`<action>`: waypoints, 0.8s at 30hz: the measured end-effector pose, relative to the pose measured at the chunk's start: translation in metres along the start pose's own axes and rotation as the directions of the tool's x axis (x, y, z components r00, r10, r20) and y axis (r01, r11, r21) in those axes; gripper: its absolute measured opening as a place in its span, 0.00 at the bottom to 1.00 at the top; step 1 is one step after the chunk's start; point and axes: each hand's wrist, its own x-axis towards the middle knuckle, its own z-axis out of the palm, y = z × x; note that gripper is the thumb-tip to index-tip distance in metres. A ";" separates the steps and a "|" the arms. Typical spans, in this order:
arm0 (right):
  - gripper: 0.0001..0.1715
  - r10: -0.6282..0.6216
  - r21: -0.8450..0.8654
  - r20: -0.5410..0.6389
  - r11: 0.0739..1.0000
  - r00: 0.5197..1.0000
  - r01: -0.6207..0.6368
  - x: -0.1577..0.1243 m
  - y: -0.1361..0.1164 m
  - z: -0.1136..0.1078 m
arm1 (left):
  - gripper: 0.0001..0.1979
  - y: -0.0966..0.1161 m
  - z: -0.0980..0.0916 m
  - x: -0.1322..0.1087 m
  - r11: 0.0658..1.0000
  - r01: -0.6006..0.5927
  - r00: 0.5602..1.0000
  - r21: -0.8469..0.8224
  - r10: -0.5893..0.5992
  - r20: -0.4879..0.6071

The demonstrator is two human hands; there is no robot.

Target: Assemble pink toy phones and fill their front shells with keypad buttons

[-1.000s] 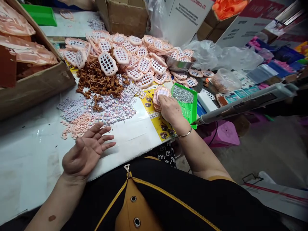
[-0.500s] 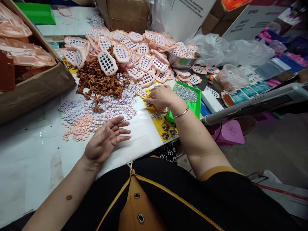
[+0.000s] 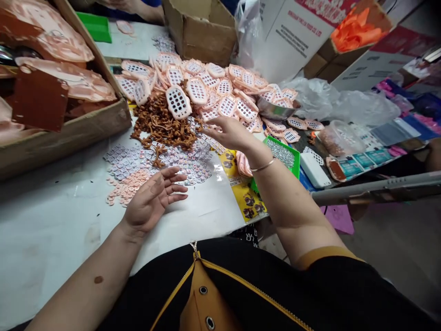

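Note:
My left hand (image 3: 153,198) rests palm up on the white table (image 3: 51,220), fingers spread, holding nothing, just in front of a spread of small pale and pink plastic pieces (image 3: 155,161). My right hand (image 3: 229,132) hovers open above the right edge of that spread, fingers stretched toward a heap of pink perforated frames (image 3: 213,89) and a brown tangle of offcuts (image 3: 161,124). A small stack of pink frames (image 3: 243,164) lies beside my right wrist, next to a green tray (image 3: 292,161) of silvery bits.
A cardboard box (image 3: 69,133) of pink sheets stands at the left, another carton (image 3: 203,32) at the back. A steel bowl (image 3: 275,110), plastic bags (image 3: 327,101) and a grey bar-shaped tool (image 3: 379,189) lie to the right. Another person's arm (image 3: 138,7) shows at the far edge.
My right hand left the stack by the green tray and rose leftward toward the heap. My left hand slid right a little. The view shifted.

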 end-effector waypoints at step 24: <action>0.18 0.224 0.947 -0.045 0.319 0.974 -0.030 -0.015 -0.050 0.055 | 0.26 -0.006 -0.011 0.003 0.997 -0.082 0.995 -0.015 0.081 -0.062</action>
